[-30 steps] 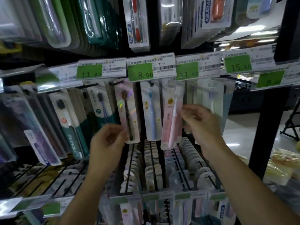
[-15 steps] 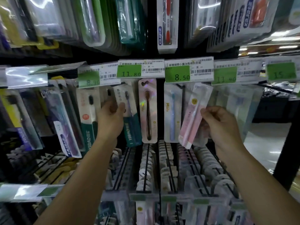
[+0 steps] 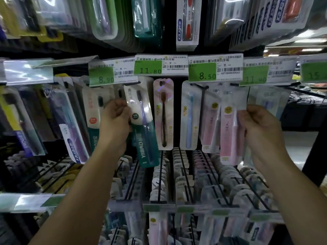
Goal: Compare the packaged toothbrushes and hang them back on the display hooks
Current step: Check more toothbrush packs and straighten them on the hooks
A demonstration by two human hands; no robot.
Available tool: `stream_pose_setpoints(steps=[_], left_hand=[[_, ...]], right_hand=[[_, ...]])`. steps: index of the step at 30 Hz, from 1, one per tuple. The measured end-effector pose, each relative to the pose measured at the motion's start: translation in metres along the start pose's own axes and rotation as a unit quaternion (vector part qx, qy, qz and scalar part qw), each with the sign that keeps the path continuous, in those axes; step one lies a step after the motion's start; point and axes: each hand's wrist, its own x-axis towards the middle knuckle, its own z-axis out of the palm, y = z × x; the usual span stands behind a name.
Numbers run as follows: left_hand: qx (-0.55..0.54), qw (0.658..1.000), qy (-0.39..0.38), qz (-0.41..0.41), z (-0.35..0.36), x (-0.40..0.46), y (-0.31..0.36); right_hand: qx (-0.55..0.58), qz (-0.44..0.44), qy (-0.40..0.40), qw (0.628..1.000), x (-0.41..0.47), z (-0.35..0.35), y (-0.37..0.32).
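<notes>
My left hand (image 3: 115,119) grips the left edge of a teal and white toothbrush pack (image 3: 143,126), which tilts with its top up under the 11.80 price tag (image 3: 160,65). My right hand (image 3: 256,121) pinches the right edge of a pink toothbrush pack (image 3: 229,128), held upright in front of the hooks below the 8.50 tag (image 3: 215,70). Between the two packs hang a pink pack with a brown brush (image 3: 163,114) and a clear pack with a blue brush (image 3: 189,117). A bare black hook (image 3: 203,96) shows just left of the pink packs.
Rows of packaged toothbrushes hang above (image 3: 187,23) and to the left (image 3: 74,121). Below, long black hooks (image 3: 184,174) carry several more packs seen from the top. A black shelf post (image 3: 318,156) stands at the right, with the shop floor behind it.
My left hand has taken hold of the teal pack and pulled it outward, tilted. My right hand has turned the pink pack from slanted to upright and shifted it right. The view moved closer.
</notes>
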Motion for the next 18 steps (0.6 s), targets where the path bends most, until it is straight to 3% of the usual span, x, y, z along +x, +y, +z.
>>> stream_pose_setpoints(steps=[4,8,10,12,14,16,18], left_hand=[[0.026,0.999,0.0,0.024,-0.009,0.0,0.0],[0.045,0.998,0.019,0.038,-0.006,0.003,-0.012],[0.053,0.998,0.019,0.035,-0.004,0.002,-0.017],[0.073,0.997,-0.002,0.032,-0.003,0.002,-0.022],[0.083,0.996,-0.013,0.035,-0.003,0.003,-0.025],[0.073,0.997,-0.013,0.026,-0.002,0.006,-0.027],[0.048,0.999,-0.021,0.008,-0.002,0.007,-0.029]], right_hand=[[-0.027,-0.013,-0.011,0.999,-0.004,-0.002,-0.005],[-0.067,0.026,-0.005,0.997,-0.012,0.006,0.001],[-0.093,-0.027,0.066,0.993,-0.033,0.012,0.001],[-0.115,-0.152,0.116,0.975,-0.063,0.032,-0.006],[-0.111,-0.216,0.045,0.969,-0.077,0.062,-0.002],[-0.078,-0.142,-0.065,0.985,-0.072,0.098,-0.002],[-0.066,-0.033,-0.122,0.99,-0.056,0.127,0.001]])
